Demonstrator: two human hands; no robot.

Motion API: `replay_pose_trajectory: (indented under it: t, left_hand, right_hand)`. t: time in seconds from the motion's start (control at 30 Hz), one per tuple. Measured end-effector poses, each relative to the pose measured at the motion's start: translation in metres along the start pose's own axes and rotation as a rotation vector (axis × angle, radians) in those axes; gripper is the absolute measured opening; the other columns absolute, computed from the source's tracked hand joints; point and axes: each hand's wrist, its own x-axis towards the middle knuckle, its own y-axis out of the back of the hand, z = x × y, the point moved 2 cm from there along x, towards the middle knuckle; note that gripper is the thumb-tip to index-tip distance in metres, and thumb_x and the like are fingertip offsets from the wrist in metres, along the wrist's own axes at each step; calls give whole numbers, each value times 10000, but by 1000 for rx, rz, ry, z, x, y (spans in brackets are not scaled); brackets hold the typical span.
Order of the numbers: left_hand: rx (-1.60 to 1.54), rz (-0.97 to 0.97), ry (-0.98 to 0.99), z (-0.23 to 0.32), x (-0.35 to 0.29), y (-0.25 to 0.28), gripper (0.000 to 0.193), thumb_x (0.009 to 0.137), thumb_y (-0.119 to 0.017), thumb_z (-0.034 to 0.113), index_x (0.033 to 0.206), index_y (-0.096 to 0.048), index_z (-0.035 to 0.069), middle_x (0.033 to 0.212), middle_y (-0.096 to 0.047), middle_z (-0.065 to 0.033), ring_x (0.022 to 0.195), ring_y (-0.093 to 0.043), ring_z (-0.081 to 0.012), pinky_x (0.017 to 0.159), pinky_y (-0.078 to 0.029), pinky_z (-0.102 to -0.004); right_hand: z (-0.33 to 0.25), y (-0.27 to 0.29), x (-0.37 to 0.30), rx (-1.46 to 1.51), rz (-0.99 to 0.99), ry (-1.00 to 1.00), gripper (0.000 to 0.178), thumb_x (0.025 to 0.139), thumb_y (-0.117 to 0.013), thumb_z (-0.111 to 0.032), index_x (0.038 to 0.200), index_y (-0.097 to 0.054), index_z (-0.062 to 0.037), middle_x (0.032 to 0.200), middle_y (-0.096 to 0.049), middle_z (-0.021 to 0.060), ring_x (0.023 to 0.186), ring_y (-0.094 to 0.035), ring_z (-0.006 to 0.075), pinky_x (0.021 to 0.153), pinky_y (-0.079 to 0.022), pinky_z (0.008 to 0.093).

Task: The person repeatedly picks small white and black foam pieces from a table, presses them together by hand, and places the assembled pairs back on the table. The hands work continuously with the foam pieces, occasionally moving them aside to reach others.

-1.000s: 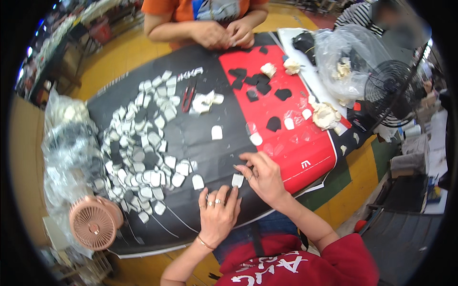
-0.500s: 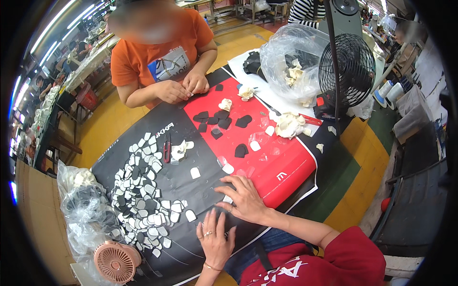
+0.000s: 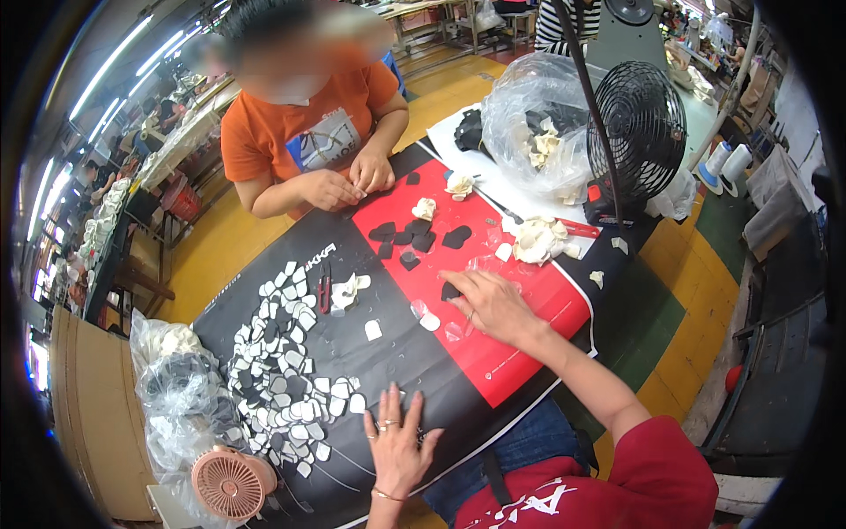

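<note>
My left hand [image 3: 398, 445] lies on the black part of the mat [image 3: 401, 348], fingers spread and holding nothing visible. Over the red part of the mat [image 3: 542, 339], my right hand [image 3: 498, 309] reaches with fingers apart; its fingertips are at a dark rounded piece [image 3: 449, 291] and show no clear grip. Just left of that hand are a small white piece [image 3: 429, 322] and bits of clear film [image 3: 453, 331]. Another white piece [image 3: 374, 329] lies alone on the black. Many small white and dark rounded pieces [image 3: 291, 379] form a spread pile beyond my left hand.
Across the table, a person in an orange shirt [image 3: 322, 115] holds something small. Dark pieces [image 3: 423, 241], crumpled cream scraps [image 3: 539, 240] and red-handled snips [image 3: 325, 291] lie on the mat. A black fan [image 3: 639, 128], a clear bag [image 3: 538, 123] and a pink fan [image 3: 231, 483] stand around the edges.
My right hand has moved from the black part, near my left hand, up and right to the dark piece on the red. My left hand stays flat on the mat.
</note>
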Motion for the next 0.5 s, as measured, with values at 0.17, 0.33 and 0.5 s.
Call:
replay_pose_trajectory:
  t: [0.17,0.33,0.5]
  left_hand:
    - [63,91,199,-36,-21,17,702,894,-703,382,1490,-481,85,1585,-359,-225,1471,-322,-399,1215,-165,-554]
    - [80,242,255,-34,-25,8,597,912,-712,309,1435,-533,83,1544,-404,-232,1462,-345,-390,1221,-142,-555]
    - [-23,394,177,-8,-18,-2,505,867,-756,208,1333,-608,82,1528,-432,-213,1438,-396,-368,1225,-132,-553]
  right_hand:
    - [12,-13,13,-343,-210,176,564,881,-625,-68,1435,-521,-50,1152,-681,168,1020,-682,290,903,-547,396]
    - [16,-6,9,-258,-81,147,598,867,-584,-13,1459,-498,-33,925,-680,143,838,-682,295,774,-564,411]
    - [11,13,8,-116,86,-32,569,894,-616,-34,1451,-499,-23,953,-703,141,817,-680,287,738,-550,412]
